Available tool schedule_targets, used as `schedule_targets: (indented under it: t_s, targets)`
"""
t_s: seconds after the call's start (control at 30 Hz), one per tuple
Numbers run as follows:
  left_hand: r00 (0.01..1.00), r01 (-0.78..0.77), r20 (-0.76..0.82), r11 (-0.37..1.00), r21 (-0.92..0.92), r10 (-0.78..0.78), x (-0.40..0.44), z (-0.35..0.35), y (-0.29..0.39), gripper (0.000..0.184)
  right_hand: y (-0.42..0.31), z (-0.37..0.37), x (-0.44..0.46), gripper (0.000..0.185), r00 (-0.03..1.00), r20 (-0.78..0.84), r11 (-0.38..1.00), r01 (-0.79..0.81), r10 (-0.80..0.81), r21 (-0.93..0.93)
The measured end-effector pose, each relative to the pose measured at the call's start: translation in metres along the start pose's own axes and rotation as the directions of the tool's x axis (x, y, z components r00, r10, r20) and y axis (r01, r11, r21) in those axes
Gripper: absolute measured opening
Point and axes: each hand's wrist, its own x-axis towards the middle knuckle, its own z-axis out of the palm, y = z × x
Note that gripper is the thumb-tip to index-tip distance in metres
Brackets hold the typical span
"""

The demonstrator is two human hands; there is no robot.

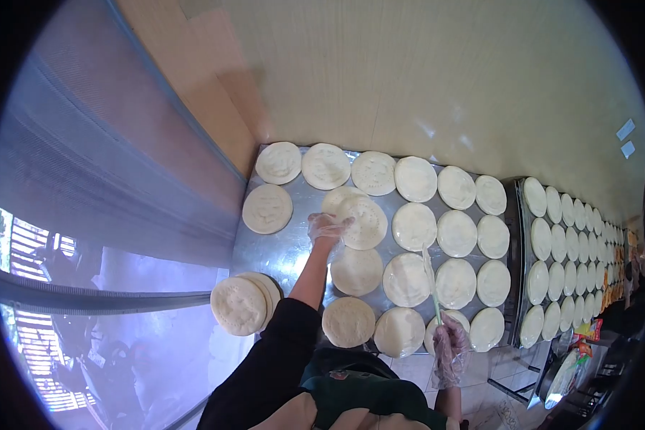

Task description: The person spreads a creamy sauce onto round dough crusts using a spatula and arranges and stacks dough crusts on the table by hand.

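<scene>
Right hand (450,351) grasps a green-handled tool (437,307); left hand (330,227) touches a dough round (369,221), its grip impossible to judge.

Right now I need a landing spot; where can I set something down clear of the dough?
The silver metal table is bare at left, between one flat pale dough round, a pale dough stack and the plastic-gloved left hand. Its right half is crowded with nearly touching glossy white rounds.

Beige wall (423,79), pale tiled floor (484,364)
</scene>
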Motion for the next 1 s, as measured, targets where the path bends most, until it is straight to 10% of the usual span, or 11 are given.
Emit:
schedule_targets:
  t_s: [0.17, 0.27, 0.33, 0.47, 0.53, 0.67, 0.83, 1.0]
  targets:
    - [0.99, 0.136, -0.032, 0.991, -0.007, -0.137, 0.012, 0.037, -0.013, 0.084, -0.001, -0.014, -0.004, 0.031, 0.999, 0.039, 1.0, 0.007, -0.008, 0.022]
    - [0.97, -0.2, 0.135, 0.98, -0.011, 0.2, 0.01, 0.038, -0.023, 0.092, 0.001, -0.027, -0.006, 0.031, 0.999, 0.038, 1.0, 0.021, -0.02, -0.01]
    - [0.979, 0.161, -0.073, 0.942, -0.294, -0.191, -0.026, 0.038, -0.004, 0.091, 0.004, -0.034, -0.007, 0.031, 0.999, 0.016, 0.999, 0.044, -0.044, -0.002]
    - [0.971, 0.033, -0.209, 0.935, -0.352, -0.113, -0.033, 0.052, -0.007, 0.084, 0.002, -0.042, -0.008, 0.031, 0.997, 0.046, 0.997, 0.068, -0.067, -0.041]
    - [0.998, -0.023, -0.062, 0.693, -0.721, -0.031, -0.035, 0.051, -0.011, 0.067, 0.004, -0.047, -0.01, 0.031, 0.997, 0.056, 0.997, 0.063, -0.061, -0.043]
    - [0.999, 0.037, 0.044, 0.703, -0.71, -0.008, -0.03, 0.05, -0.027, 0.052, 0.01, -0.053, -0.01, 0.031, 0.998, 0.051, 0.999, 0.043, -0.041, -0.028]
    - [0.963, -0.266, -0.154, 0.863, -0.43, 0.22, -0.016, 0.072, -0.029, 0.043, 0.014, -0.047, -0.004, 0.032, 0.991, 0.085, 0.991, 0.111, -0.105, -0.075]
    - [0.985, -0.119, -0.17, 0.721, -0.682, 0.001, -0.016, 0.071, -0.035, 0.039, 0.013, -0.046, -0.003, 0.031, 0.986, 0.124, 0.988, 0.126, -0.115, -0.087]
